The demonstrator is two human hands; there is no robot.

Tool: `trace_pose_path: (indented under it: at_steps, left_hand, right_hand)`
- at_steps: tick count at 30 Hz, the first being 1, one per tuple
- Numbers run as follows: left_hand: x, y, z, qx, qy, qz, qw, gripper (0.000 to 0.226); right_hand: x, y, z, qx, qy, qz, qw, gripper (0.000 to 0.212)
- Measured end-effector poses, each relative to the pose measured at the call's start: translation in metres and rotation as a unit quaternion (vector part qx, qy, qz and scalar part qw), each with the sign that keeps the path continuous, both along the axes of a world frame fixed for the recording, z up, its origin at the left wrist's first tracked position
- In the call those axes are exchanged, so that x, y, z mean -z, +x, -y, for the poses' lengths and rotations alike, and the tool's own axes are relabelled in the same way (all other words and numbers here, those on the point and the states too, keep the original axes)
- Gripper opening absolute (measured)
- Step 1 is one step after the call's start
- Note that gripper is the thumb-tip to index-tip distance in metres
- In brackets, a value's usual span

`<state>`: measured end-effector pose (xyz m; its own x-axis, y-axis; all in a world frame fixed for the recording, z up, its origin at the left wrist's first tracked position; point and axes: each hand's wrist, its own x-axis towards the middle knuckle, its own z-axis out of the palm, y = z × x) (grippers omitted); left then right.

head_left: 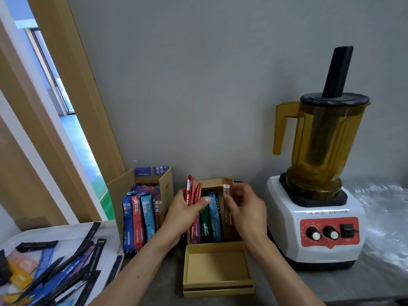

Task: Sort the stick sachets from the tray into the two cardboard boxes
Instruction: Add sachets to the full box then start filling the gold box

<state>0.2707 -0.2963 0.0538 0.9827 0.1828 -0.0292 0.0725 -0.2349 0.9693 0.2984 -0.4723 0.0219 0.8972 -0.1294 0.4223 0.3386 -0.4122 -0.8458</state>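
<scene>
My left hand (184, 212) grips a bunch of red stick sachets (191, 192) upright at the left side of the right cardboard box (213, 183). My right hand (245, 208) pinches a brown sachet (227, 195) at that box's right side. Green, blue and purple sachets (209, 217) stand inside it. The left cardboard box (164, 188) holds a row of blue, red and brown sachets (141, 219). A white tray (66, 233) at lower left carries several loose black, blue and orange sachets (64, 268).
The right box's open lid (217, 269) lies flat in front of it. A blender (318, 184) with an amber jug stands close on the right, with crinkled clear plastic (384, 217) beyond it. The grey wall is right behind the boxes.
</scene>
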Motion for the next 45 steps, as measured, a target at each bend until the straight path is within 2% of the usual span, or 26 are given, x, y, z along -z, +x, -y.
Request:
trace_pose_path:
  at_steps: [3,5,8,12,20,23,25,28,32,36,39,41,44,45]
  left_hand:
    - [-0.001,0.004,-0.003,-0.008,-0.115,-0.026,0.993,0.03]
    - [-0.001,0.005,-0.006,-0.013,-0.155,-0.022,0.988,0.026]
    - [-0.002,0.002,-0.007,-0.023,-0.158,-0.008,0.987,0.02]
    - [0.0,0.001,-0.006,-0.024,-0.166,0.016,0.986,0.022]
    - [-0.006,-0.001,-0.004,-0.027,-0.171,0.019,0.985,0.028]
    - [-0.007,0.0,-0.004,-0.019,-0.177,0.015,0.984,0.029]
    - [-0.007,-0.001,-0.002,-0.007,-0.18,0.009,0.984,0.029]
    - [-0.006,0.001,0.002,-0.003,-0.175,0.011,0.984,0.031]
    - [-0.009,0.003,0.007,-0.004,-0.182,0.019,0.983,0.028]
    - [-0.012,0.004,0.014,-0.034,-0.137,0.043,0.989,0.03]
    - [-0.009,0.005,0.014,-0.076,-0.128,0.049,0.988,0.033]
    - [-0.007,0.003,0.011,-0.074,-0.129,0.039,0.988,0.036]
    - [-0.001,-0.001,0.012,-0.014,-0.048,0.013,0.999,0.046]
    - [0.001,-0.002,0.013,-0.004,-0.036,0.005,0.999,0.046]
  right_hand:
    - [0.01,0.01,-0.011,0.036,-0.229,0.012,0.973,0.027]
    - [0.015,0.013,-0.019,0.034,-0.282,-0.002,0.959,0.026]
    - [0.023,0.013,-0.021,0.031,-0.281,-0.032,0.959,0.027]
    - [0.032,0.011,-0.021,0.034,-0.306,-0.086,0.947,0.02]
    - [0.03,0.014,-0.019,0.02,-0.237,-0.084,0.968,0.022]
    - [0.019,0.006,-0.014,-0.006,-0.169,-0.048,0.984,0.02]
    - [0.012,0.001,-0.014,-0.1,-0.068,-0.102,0.987,0.018]
    - [0.008,-0.006,-0.008,-0.211,0.049,-0.176,0.96,0.023]
    - [0.008,-0.013,0.002,-0.281,0.098,-0.204,0.933,0.029]
    - [0.013,-0.012,0.011,-0.25,0.101,-0.205,0.941,0.024]
    - [0.014,-0.014,0.022,-0.235,0.159,-0.208,0.936,0.02]
    - [0.015,-0.013,0.024,-0.186,0.232,-0.198,0.934,0.019]
    - [0.01,-0.009,0.02,-0.127,0.394,-0.142,0.899,0.021]
    - [0.006,-0.008,0.019,-0.108,0.418,-0.112,0.895,0.023]
